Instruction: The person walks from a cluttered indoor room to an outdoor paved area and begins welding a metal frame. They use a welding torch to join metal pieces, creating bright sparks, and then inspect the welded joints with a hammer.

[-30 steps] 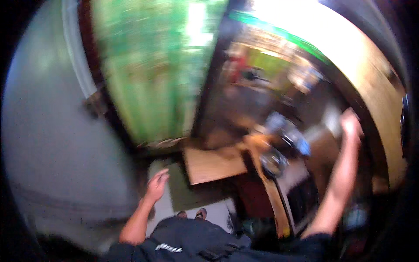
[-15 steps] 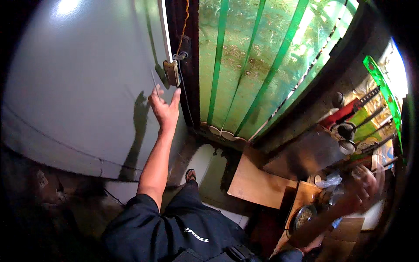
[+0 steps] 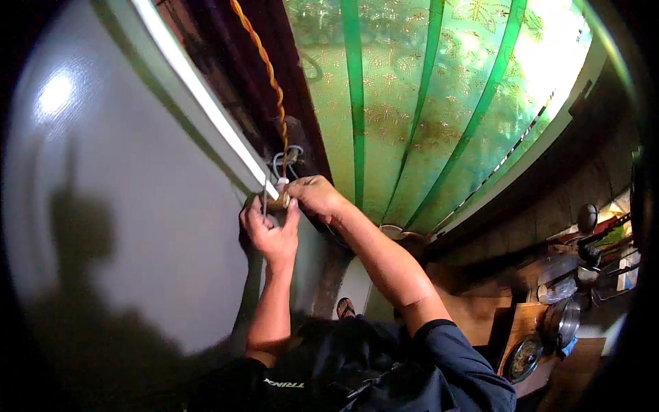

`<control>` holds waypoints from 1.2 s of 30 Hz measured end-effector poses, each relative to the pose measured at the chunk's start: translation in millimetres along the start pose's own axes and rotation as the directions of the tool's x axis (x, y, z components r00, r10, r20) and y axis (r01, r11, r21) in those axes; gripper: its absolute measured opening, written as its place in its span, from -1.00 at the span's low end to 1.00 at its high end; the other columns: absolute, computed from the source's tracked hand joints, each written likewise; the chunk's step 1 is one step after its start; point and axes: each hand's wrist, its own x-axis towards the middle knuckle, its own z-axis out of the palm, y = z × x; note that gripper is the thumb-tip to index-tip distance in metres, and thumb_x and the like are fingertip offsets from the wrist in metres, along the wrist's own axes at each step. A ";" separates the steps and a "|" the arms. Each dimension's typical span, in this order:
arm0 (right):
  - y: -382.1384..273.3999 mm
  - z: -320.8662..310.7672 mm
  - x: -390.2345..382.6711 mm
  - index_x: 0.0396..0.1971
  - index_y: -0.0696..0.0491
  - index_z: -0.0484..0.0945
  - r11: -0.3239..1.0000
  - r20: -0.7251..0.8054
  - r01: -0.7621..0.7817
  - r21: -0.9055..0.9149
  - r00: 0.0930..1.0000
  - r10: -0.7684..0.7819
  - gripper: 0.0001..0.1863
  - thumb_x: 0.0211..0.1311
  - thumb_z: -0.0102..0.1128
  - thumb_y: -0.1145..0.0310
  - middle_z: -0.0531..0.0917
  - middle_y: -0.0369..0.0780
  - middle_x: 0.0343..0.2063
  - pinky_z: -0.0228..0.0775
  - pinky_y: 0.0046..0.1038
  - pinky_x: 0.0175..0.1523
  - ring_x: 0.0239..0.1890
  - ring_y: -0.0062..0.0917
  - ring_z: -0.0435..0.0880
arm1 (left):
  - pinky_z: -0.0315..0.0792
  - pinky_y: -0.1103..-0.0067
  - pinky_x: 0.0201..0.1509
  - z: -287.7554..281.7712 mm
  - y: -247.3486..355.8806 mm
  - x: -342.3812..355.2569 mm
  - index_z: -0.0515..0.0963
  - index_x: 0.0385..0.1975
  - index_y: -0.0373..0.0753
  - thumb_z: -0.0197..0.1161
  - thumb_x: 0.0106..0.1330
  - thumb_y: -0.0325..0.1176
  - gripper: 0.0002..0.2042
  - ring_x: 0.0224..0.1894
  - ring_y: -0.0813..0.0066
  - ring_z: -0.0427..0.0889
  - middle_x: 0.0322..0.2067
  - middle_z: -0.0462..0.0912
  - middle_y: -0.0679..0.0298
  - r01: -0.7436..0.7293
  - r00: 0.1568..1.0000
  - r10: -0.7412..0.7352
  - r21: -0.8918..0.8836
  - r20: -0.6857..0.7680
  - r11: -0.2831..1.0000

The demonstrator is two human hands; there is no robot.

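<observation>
At the edge of the pale grey door (image 3: 137,226), just below where a twisted orange cord (image 3: 264,62) runs down the dark wooden post (image 3: 240,75), sits a small whitish fitting (image 3: 282,184) with thin grey wires (image 3: 288,156) looping out of it. Both hands now meet there. The right hand (image 3: 312,196) is closed around a small round light-coloured piece (image 3: 283,200), pinching it between thumb and fingertips right against the door's white edge strip (image 3: 206,117). The left hand (image 3: 270,230) is curled just under it, fingers wrapped on the door edge and, it seems, on a thin metal piece (image 3: 265,198) standing up between them; what that piece is cannot be told.

Half a second ago only the left hand was up at this spot, flat on the door, while the right hung low by the kitchenware at the right. A second ago both were down. So the right arm has swung up and across, and the work has moved from reaching to a two-handed fine grip at the fitting; the left looks to be steadying while the right works the small part.

Behind stands a green patterned curtain (image 3: 425,103) lit from outside. Low at the right are pots and a ladle (image 3: 587,220) on a wooden shelf (image 3: 522,323).
</observation>
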 end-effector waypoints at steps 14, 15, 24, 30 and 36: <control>-81.0 -261.1 118.4 0.11 0.19 0.70 0.903 -0.144 0.103 -0.417 0.973 -0.178 -0.60 0.38 0.25 0.31 0.73 -0.27 -0.37 0.41 -0.52 -0.43 -0.54 -0.64 0.54 | 0.54 0.19 0.31 1.8 -173.1 -205.2 0.29 0.37 -0.40 0.52 0.33 -0.42 -0.32 0.23 0.10 0.58 0.24 0.53 -0.03 0.750 0.430 -0.872 0.445 0.233 0.489; -80.4 -280.8 144.6 0.08 0.19 0.71 0.928 -0.250 0.103 -0.358 0.947 -0.202 -0.63 0.37 0.25 0.32 0.72 -0.27 -0.38 0.37 -0.53 -0.48 -0.58 -0.65 0.51 | 0.54 0.20 0.30 15.1 -183.3 -209.2 0.30 0.36 -0.40 0.52 0.33 -0.42 -0.33 0.22 0.10 0.58 0.23 0.54 -0.03 0.716 0.376 -0.895 0.538 0.239 0.445; -193.9 -465.8 255.8 -0.11 0.12 0.60 0.875 -0.778 0.484 0.010 0.553 -0.297 -0.80 0.41 0.26 0.32 0.64 -0.21 -0.23 0.39 -0.41 -0.53 -0.57 -0.51 0.57 | 0.56 0.20 0.26 99.7 -264.7 -172.7 0.38 0.25 -0.38 0.50 0.31 -0.38 -0.42 0.18 0.08 0.62 0.17 0.58 -0.04 0.389 0.088 -0.993 0.915 0.076 0.104; -294.7 -568.9 359.3 -0.13 0.13 0.59 0.682 -0.681 0.730 0.024 0.511 -0.524 -0.77 0.44 0.26 0.27 0.62 -0.23 -0.32 0.35 -0.47 -0.42 -0.51 -0.52 0.55 | 0.57 0.21 0.24 209.4 -331.0 -105.1 0.44 0.18 -0.36 0.48 0.30 -0.36 -0.49 0.15 0.07 0.64 0.13 0.61 -0.05 0.257 0.020 -1.000 0.966 0.014 0.019; -369.3 -668.2 339.9 -0.07 0.16 0.57 0.439 -0.788 0.797 -0.414 -0.072 -0.612 -0.74 0.51 0.19 0.26 0.63 -0.21 -0.26 0.29 -0.50 -0.41 -0.44 -0.54 0.51 | 0.59 0.21 0.22 313.8 -346.0 5.8 0.49 0.11 -0.35 0.46 0.29 -0.34 -0.55 0.12 0.05 0.67 0.09 0.64 -0.05 0.242 -0.036 -0.995 0.965 -0.094 -0.100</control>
